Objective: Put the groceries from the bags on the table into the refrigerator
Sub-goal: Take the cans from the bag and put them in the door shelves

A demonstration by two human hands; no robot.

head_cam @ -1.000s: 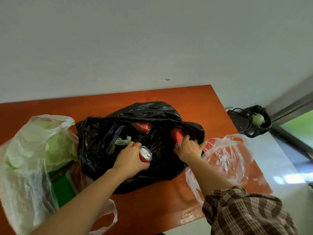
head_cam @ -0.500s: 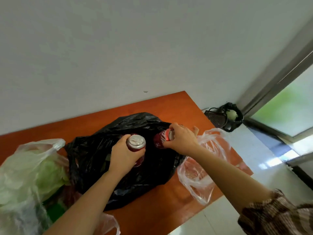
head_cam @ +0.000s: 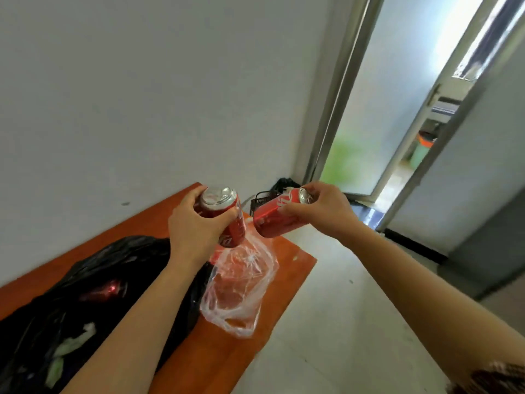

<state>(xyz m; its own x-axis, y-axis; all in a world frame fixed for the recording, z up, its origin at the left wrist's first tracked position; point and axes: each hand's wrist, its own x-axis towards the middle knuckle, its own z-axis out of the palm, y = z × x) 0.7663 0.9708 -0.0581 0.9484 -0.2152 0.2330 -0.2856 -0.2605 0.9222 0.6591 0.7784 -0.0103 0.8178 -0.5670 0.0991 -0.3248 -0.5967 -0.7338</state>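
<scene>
Each hand grips a red can above the table (head_cam: 287, 268): the left hand (head_cam: 196, 226) holds one can (head_cam: 227, 220) upright, the right hand (head_cam: 326, 207) holds another can (head_cam: 277, 216) tilted. Below lie a black bag (head_cam: 85, 285) and a clear bag (head_cam: 241, 282).

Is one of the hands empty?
No, the left hand holds one red can and the right hand holds another can.

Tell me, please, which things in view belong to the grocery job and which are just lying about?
Part of the job:
- red can in the left hand
- red can in the right hand
- black bag, another can inside
- clear plastic bag
- table

Just lying about:
- dark basket on the floor
- open door
</scene>
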